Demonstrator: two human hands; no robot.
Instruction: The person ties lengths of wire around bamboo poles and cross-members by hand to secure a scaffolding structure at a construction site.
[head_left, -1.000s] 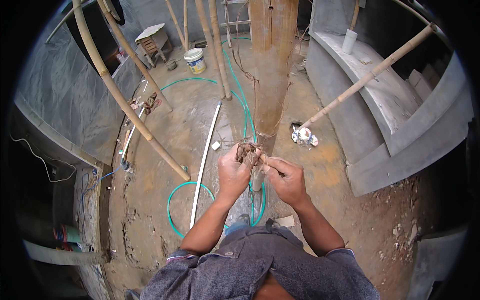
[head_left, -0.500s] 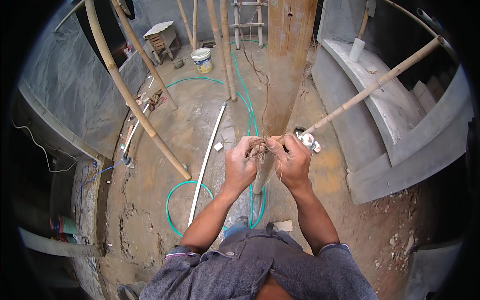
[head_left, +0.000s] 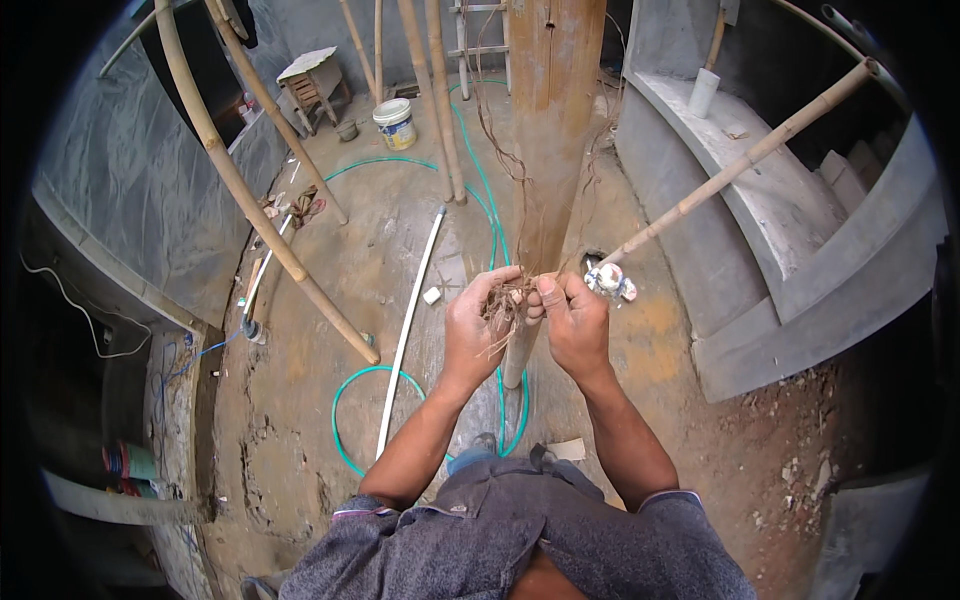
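At the far left a grey tarp (head_left: 120, 190) hangs beside slanting bamboo poles (head_left: 270, 230) propped on the dirt floor (head_left: 330, 400). A white pipe (head_left: 410, 320) lies along the floor, with a green hose (head_left: 350, 420) looping around its lower end. Farther back stand a stool (head_left: 312, 78) and a white bucket (head_left: 396, 122). The left hand (head_left: 478, 325) is curled, fingers pinching a tangle of brown fibre (head_left: 508, 308) held against a wooden post (head_left: 548, 150). Thin strands run up the post from the tangle. The right hand (head_left: 572, 322) closes on the same tangle, thumb pressed against it. Just right of it lies a small metal fitting (head_left: 610, 282) at the foot of another pole (head_left: 740, 165), which leans over concrete steps (head_left: 790, 230).
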